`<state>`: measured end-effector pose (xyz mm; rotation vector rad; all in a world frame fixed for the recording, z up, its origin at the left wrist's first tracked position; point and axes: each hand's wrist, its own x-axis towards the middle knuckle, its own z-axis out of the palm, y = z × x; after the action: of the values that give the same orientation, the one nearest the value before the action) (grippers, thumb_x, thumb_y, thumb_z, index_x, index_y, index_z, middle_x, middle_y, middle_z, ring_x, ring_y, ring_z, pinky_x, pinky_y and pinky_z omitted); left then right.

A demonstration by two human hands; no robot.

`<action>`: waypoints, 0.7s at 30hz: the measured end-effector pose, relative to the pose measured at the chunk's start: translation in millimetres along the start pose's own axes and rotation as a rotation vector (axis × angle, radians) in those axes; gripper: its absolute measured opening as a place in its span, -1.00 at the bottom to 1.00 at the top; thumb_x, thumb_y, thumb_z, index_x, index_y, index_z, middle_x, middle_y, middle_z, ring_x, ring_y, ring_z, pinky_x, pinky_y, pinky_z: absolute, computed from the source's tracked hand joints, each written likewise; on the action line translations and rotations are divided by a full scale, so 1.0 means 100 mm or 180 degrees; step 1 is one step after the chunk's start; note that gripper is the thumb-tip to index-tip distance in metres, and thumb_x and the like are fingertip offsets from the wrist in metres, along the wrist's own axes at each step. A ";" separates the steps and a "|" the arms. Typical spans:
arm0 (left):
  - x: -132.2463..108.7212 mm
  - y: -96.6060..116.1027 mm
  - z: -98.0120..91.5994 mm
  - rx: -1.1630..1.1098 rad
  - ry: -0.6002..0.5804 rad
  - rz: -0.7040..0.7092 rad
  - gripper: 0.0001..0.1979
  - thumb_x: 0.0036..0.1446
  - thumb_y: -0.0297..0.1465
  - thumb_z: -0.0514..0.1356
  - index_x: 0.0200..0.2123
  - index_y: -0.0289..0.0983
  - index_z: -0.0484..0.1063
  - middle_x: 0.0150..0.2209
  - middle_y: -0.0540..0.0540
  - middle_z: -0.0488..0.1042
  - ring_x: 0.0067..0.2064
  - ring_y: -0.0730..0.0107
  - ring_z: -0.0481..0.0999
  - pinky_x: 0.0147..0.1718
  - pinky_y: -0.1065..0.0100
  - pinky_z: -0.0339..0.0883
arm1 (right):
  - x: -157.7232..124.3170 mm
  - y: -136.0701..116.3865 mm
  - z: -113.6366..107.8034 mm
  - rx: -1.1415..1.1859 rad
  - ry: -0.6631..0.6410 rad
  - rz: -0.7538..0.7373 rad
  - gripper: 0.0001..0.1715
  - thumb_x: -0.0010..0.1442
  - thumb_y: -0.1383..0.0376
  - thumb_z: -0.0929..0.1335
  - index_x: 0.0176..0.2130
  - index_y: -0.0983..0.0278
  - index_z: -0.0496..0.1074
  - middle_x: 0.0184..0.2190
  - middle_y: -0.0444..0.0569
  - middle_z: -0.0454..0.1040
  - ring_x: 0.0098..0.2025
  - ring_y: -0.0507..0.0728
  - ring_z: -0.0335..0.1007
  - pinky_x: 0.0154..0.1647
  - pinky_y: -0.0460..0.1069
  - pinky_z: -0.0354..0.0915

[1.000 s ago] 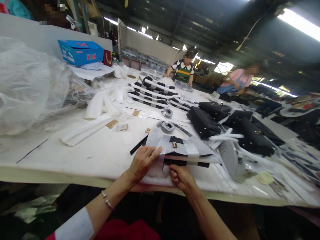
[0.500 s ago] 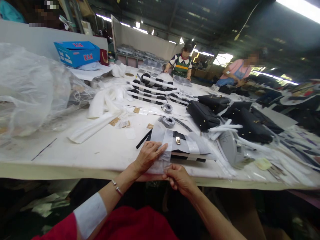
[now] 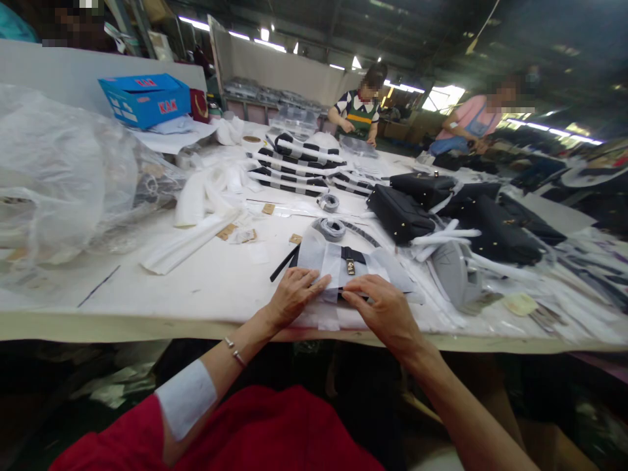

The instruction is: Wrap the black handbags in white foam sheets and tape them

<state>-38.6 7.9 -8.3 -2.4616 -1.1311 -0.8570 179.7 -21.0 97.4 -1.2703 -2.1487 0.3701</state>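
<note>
A black-and-white handbag (image 3: 366, 258) lies at the table's front edge, its flap partly covered by thin white wrapping paper (image 3: 314, 256). A small gold clasp (image 3: 350, 267) shows at the middle of the flap. My left hand (image 3: 297, 296) rests on the bag's left part, fingers stretched out over the paper. At the front edge of the flap, just below the clasp, my right hand (image 3: 385, 307) grips with thumb below and fingers above. A clear strip (image 3: 328, 319) hangs toward the table edge between my hands. Behind the bag is a wrapped, coiled strap (image 3: 331, 228).
Several striped bags (image 3: 294, 173) are stacked farther back. Black bags (image 3: 400, 214) and white foam rods (image 3: 444, 237) lie to the right. Plastic sheeting (image 3: 73, 176) and a blue box (image 3: 144, 101) are at left. Two people (image 3: 360, 108) work across the table.
My right hand has moved up from the strip at the table edge to the flap's front edge. My left hand stays on the bag, slightly shifted.
</note>
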 end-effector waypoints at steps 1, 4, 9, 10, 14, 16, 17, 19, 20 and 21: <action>0.00 0.00 0.00 0.0001 -0.0008 0.0005 -0.59 0.33 -0.47 0.09 0.21 -0.13 0.27 0.04 -0.12 0.48 -0.03 0.24 0.43 -0.02 0.18 0.24 | 0.06 0.02 0.03 -0.0133 0.0051 -0.0282 -0.87 0.23 0.26 0.39 -0.27 0.21 0.58 -0.24 0.01 0.61 -0.14 0.17 0.50 -0.02 0.05 0.33; -0.01 0.00 0.01 0.0018 -0.0030 -0.0008 -0.58 0.33 -0.45 0.10 0.23 -0.12 0.25 0.05 -0.11 0.48 -0.04 0.24 0.43 -0.03 0.17 0.24 | 0.19 0.13 0.22 -0.0515 -0.0155 -0.0589 -0.86 0.27 0.31 0.37 -0.28 0.22 0.58 -0.26 0.01 0.60 -0.15 0.15 0.48 -0.01 0.04 0.30; 0.00 0.03 0.01 -0.0177 -0.0111 -0.0134 -0.63 0.32 -0.37 0.14 0.18 -0.12 0.31 0.02 -0.12 0.49 -0.03 0.24 0.44 -0.02 0.19 0.25 | 0.19 0.29 0.42 -0.0859 -0.0416 -0.0500 -0.90 0.27 0.32 0.39 -0.28 0.23 0.56 -0.32 -0.04 0.56 -0.21 0.11 0.44 -0.15 -0.04 0.25; 0.00 0.03 -0.01 -0.0247 -0.0148 -0.0178 -0.63 0.31 -0.38 0.15 0.18 -0.13 0.32 0.02 -0.12 0.49 -0.02 0.24 0.45 -0.01 0.19 0.26 | 0.18 0.30 0.43 -0.0933 -0.0398 -0.0516 -0.90 0.28 0.31 0.39 -0.29 0.23 0.55 -0.33 -0.04 0.55 -0.21 0.11 0.43 -0.17 -0.05 0.24; 0.02 0.01 -0.14 -0.0651 -0.0377 -0.0322 -0.55 0.20 -0.43 0.23 0.17 -0.18 0.35 0.13 -0.20 0.42 0.08 0.15 0.42 0.07 0.11 0.29 | 0.12 0.25 0.45 -0.1222 -0.0304 -0.0676 -0.81 0.32 0.30 0.34 -0.34 0.25 0.50 -0.38 -0.04 0.51 -0.25 0.11 0.39 -0.23 -0.04 0.17; 0.04 -0.01 -0.21 -0.0880 -0.0484 -0.0306 -0.56 0.20 -0.40 0.24 0.15 -0.23 0.37 0.23 -0.26 0.33 0.19 0.09 0.35 0.15 0.05 0.25 | 0.09 0.24 0.47 -0.1284 -0.0221 -0.0742 -0.79 0.33 0.31 0.33 -0.36 0.25 0.48 -0.38 -0.04 0.49 -0.26 0.11 0.37 -0.23 -0.04 0.15; 0.05 -0.02 -0.23 -0.0962 -0.0536 -0.0279 -0.60 0.23 -0.40 0.20 0.14 -0.24 0.39 0.25 -0.25 0.31 0.24 0.08 0.31 0.18 0.03 0.23 | 0.08 0.24 0.48 -0.1318 -0.0170 -0.0771 -0.79 0.33 0.32 0.33 -0.36 0.25 0.47 -0.38 -0.04 0.48 -0.26 0.11 0.36 -0.23 -0.04 0.14; 0.07 -0.03 -0.24 -0.1034 -0.0623 -0.0253 -0.68 0.31 -0.40 0.11 0.10 -0.21 0.43 0.20 -0.19 0.39 0.29 0.10 0.27 0.21 -0.01 0.21 | 0.06 0.25 0.51 -0.1429 -0.0071 -0.0835 -0.81 0.32 0.33 0.33 -0.37 0.26 0.45 -0.39 -0.04 0.47 -0.26 0.11 0.34 -0.23 -0.03 0.13; 0.08 -0.02 -0.23 -0.1024 -0.0628 -0.0260 -0.71 0.33 -0.42 0.08 0.06 -0.20 0.46 0.16 -0.15 0.45 0.28 0.11 0.28 0.21 -0.03 0.21 | 0.05 0.26 0.52 -0.1504 -0.0028 -0.0877 -0.81 0.31 0.34 0.33 -0.37 0.26 0.44 -0.39 -0.04 0.46 -0.26 0.12 0.33 -0.23 -0.03 0.12; 0.09 -0.01 -0.22 -0.0983 -0.0588 -0.0272 -0.72 0.34 -0.43 0.06 0.02 -0.18 0.48 0.11 -0.12 0.49 0.27 0.11 0.31 0.20 -0.04 0.22 | 0.05 0.27 0.53 -0.1585 0.0017 -0.0925 -0.81 0.31 0.36 0.33 -0.37 0.26 0.44 -0.40 -0.04 0.45 -0.27 0.12 0.32 -0.24 -0.02 0.12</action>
<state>-43.3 2.5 14.5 -2.8108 -1.2557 -0.9025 163.2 -0.1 43.6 -1.1724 -2.4650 -0.3083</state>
